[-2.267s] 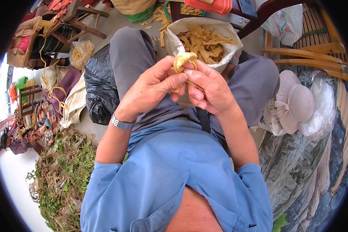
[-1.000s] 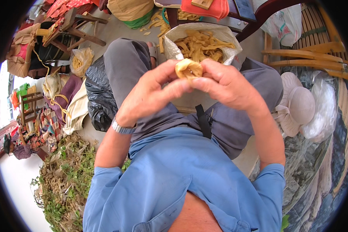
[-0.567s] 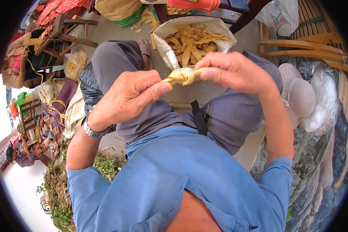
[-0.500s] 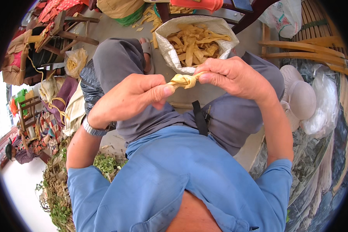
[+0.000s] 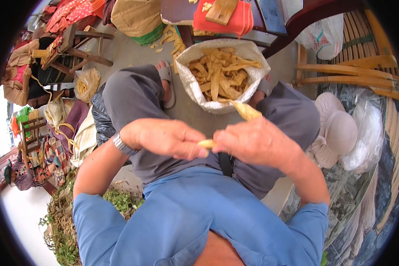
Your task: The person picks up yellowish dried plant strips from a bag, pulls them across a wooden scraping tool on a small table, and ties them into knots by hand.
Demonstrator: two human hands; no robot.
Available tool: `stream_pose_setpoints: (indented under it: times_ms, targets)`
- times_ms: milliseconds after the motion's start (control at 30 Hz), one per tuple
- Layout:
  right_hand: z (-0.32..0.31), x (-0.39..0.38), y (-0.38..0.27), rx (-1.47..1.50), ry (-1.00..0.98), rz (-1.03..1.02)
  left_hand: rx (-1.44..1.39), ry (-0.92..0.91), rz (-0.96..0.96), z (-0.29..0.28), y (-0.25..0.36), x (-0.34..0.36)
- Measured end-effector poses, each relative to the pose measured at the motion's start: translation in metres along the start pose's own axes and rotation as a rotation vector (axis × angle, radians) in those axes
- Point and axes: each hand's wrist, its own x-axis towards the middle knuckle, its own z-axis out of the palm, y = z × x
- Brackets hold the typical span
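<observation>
Strip (image 5: pixel 205 143) lies pinched between left fingers (image 5: pixel 191 134) and right fingers (image 5: pixel 224 138).

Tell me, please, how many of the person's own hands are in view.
2: the left hand and, just beside it, the right hand, both holding the yellow strip.

A pale hat (image 5: pixel 342 127) lies beside crumpled clear plastic (image 5: pixel 368 139).

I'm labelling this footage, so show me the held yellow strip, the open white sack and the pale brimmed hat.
Yellow strip (image 5: pixel 247 111): head view, on its broad upper part.
White sack (image 5: pixel 192 88): head view, on its left wall.
Pale hat (image 5: pixel 342 128): head view, on its crown.
</observation>
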Motion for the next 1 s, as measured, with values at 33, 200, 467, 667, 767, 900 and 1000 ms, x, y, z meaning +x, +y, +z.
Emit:
stream_pose_setpoints:
  times_ms: [33,200,467,667,767,900,1000]
  targets:
    - [-0.004,-0.002,-0.002,0.008,-0.026,0.031,0.122,0.012,0.103,-0.002,-0.004,-0.004]
    - [-0.019,0.007,0.015,0.049,0.023,0.083,0.255,0.171,0.011,-0.025,0.017,-0.02]
    - [-0.043,0.051,0.103,-0.098,0.326,0.241,0.174,0.641,0.227,-0.1,0.049,0.02]
    - [-0.069,0.087,0.168,-0.336,0.516,0.32,0.456,1.092,0.549,-0.178,0.06,0.061]
    - [-0.072,0.095,0.202,-0.433,0.571,0.283,0.689,1.264,0.642,-0.201,0.067,0.075]
    - [-0.074,0.108,0.221,-0.526,0.664,0.231,0.745,1.388,0.653,-0.221,0.069,0.085]
    - [-0.065,0.114,0.229,-0.567,0.652,0.297,0.791,1.4,0.611,-0.229,0.068,0.089]
